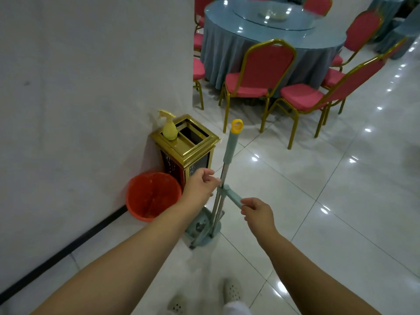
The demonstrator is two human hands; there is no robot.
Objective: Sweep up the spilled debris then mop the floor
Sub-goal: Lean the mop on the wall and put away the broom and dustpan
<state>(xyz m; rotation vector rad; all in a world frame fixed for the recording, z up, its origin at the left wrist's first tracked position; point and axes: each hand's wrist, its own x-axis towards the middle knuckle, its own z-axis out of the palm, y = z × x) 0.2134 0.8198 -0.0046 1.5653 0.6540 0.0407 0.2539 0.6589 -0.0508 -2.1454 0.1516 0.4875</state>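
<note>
Beside wall — hands [227,200] hold mop [229,153].

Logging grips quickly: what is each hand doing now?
Left hand: holds the mop pole.
Right hand: pinches the teal lever.

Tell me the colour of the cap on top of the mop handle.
Yellow cap, clearest in the head view.

Lighting: even, moderately bright indoor light from overhead. Glare: rows of white ceiling-lamp reflections on the glossy floor tiles [318,178] from 1 to 5 o'clock, also on the glass turntable [272,17]. Shadows: soft, faint. Distortion: wide-angle bending at edges. Sharpness: slightly soft; shoes [231,291] at 6 o'clock blurred.
</note>
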